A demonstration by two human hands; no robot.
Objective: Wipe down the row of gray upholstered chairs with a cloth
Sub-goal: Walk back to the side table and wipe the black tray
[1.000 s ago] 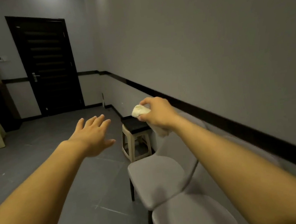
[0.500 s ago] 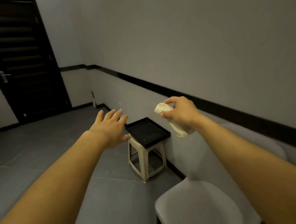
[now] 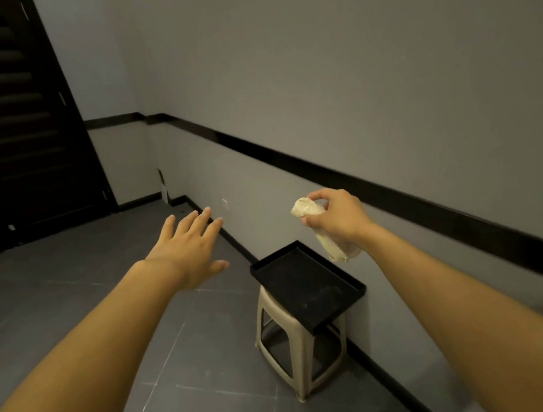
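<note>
Hanging out mid-frame, both arms up | dark door (image 3: pixel 10 119) upper left | beige stool (image 3: pixel 299 371) lower centre, black tray (image 3: pixel 304 281) on top | left hand (image 3: pixel 189 247) fingers spread, holding nothing | right hand (image 3: pixel 337 218) fingers wrapped round rolled cloth (image 3: pixel 332 248), just above the tray

My right hand (image 3: pixel 339 219) gripped a rolled pale cloth (image 3: pixel 336 249), its ends sticking out above and below my fist, held in the air over the far corner of a black tray (image 3: pixel 308 287). The tray sat askew on a beige plastic stool (image 3: pixel 298 357) just beside the gray wall (image 3: pixel 349 74). My left hand (image 3: pixel 189 251) stretched forward over the gray tiled floor (image 3: pixel 66 284), fingers straight and spread, holding nothing. A black rail (image 3: pixel 291 160) ran along the wall, and a dark door (image 3: pixel 12 136) stood at far left.
</note>
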